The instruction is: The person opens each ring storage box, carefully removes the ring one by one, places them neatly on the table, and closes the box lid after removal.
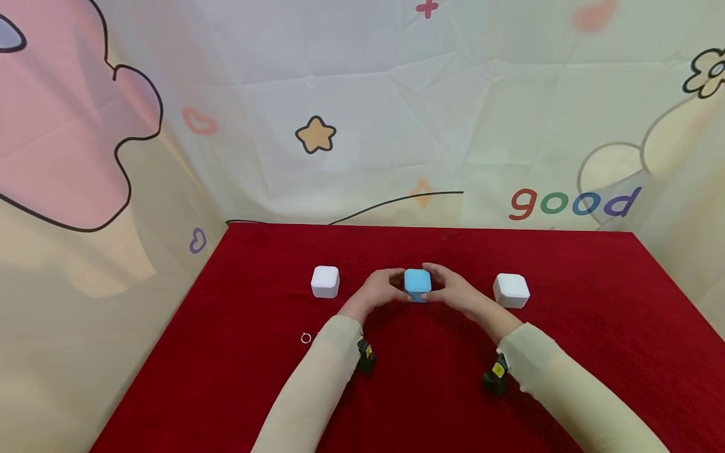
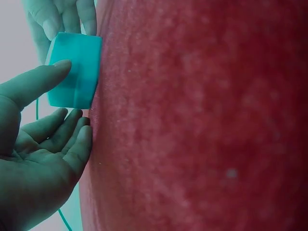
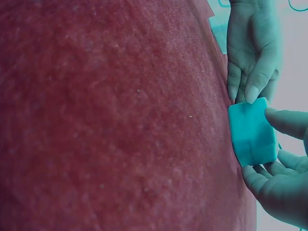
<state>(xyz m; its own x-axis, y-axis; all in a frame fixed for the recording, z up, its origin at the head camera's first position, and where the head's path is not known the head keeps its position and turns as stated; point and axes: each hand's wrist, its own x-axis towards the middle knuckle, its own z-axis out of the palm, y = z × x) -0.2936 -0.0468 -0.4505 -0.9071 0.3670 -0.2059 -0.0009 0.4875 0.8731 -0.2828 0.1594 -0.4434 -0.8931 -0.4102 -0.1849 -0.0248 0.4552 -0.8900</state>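
Cream sleeves nearest camera, both forearms reaching forward over red cloth-covered surface (image 1: 566, 352). Left hand (image 1: 378, 290) and right hand (image 1: 453, 290) pinching small light-blue rounded plastic cube (image 1: 417, 284) between thumbs and fingertips, cube sitting on surface at centre. White rounded cubes flanking: one left (image 1: 325, 281), one right (image 1: 511, 290), both well apart.

A table covered with a red cloth (image 1: 566, 377) was seen. A blue box (image 1: 417, 284) was set near its middle. One white box (image 1: 325, 281) was placed at 9 o'clock from it, another white box (image 1: 511, 290) at 3 o'clock. A small ring (image 1: 306, 338) was laid at 8 o'clock.
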